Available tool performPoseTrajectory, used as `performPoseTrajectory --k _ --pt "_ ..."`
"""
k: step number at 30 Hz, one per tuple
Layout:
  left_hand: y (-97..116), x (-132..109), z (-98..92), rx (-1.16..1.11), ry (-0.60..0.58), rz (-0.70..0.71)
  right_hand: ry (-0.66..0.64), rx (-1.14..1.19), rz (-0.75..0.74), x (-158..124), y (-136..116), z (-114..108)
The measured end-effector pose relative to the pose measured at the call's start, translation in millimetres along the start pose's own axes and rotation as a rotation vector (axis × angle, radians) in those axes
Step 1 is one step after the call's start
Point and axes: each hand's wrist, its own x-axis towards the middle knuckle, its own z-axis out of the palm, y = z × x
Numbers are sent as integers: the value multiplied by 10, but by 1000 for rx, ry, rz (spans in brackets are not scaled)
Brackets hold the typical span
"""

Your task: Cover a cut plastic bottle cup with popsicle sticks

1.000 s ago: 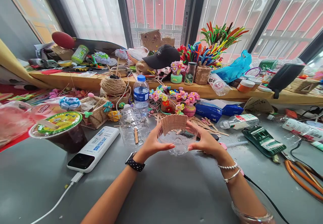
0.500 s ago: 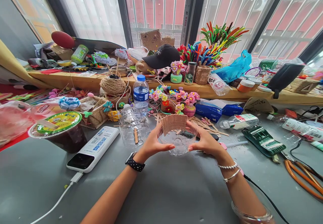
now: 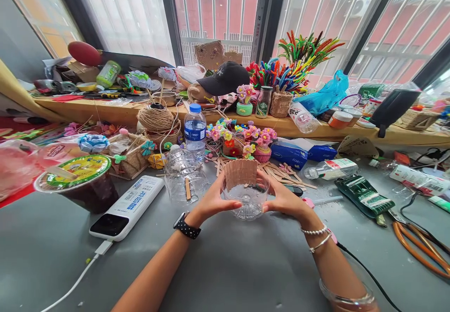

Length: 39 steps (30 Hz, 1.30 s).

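Note:
Between both palms I hold a clear plastic bottle base (image 3: 248,204), cut into a bowl shape. A row of wooden craft sticks (image 3: 241,172) lines its far wall, standing side by side above the rim. My left hand (image 3: 213,199) curves around the left side, thumb on the near wall. On the opposite side, my right hand (image 3: 284,197) grips in the same way, its fingers partly hidden behind the bowl. Loose craft sticks (image 3: 286,174) lie scattered behind it. Left of my hands rests a large clear bottle (image 3: 181,174) on its side, with one stick on it.
A white power bank (image 3: 128,209) with a cable and a lidded drink cup (image 3: 80,185) stand at the left. To the right lie a green pouch (image 3: 365,195) and orange-handled scissors (image 3: 418,244). A clear round piece (image 3: 346,293) sits near my right forearm.
The bowl has tipped slightly, so more of its inside and base shows. Both hands keep their hold, and the whole view has shifted a little.

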Motion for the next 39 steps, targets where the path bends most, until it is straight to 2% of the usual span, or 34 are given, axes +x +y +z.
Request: performPoseTrajectory --k 4,7,12,16,19,23,25,27,28,33,39 --pt "-19 -5 -6 -68 -38 -22 -55 45 -69 17 -93 27" --pt "-30 -8 11 -116 -68 -42 -47 56 -67 23 -140 33" --pt "-37 3 64 -135 -66 -91 -4 14 -27 9 -147 -1" --pt "-95 11 15 -57 -29 -106 100 -85 13 10 -146 -16" --pt "-31 13 -36 140 86 -61 163 -106 15 37 -117 23" --pt "329 -29 28 750 224 -67 229 -137 58 80 -41 127" --pt "528 -80 101 1032 151 -186 248 -180 74 94 -5 171" --pt "666 -142 157 1199 12 -343 249 -248 84 100 24 198" --pt "707 -173 171 1254 -17 -372 248 -291 94 101 36 204" --pt "742 -321 105 1348 79 -313 197 -384 149 101 76 197" --pt "649 -516 -49 1432 49 -548 193 -361 138 82 23 186"
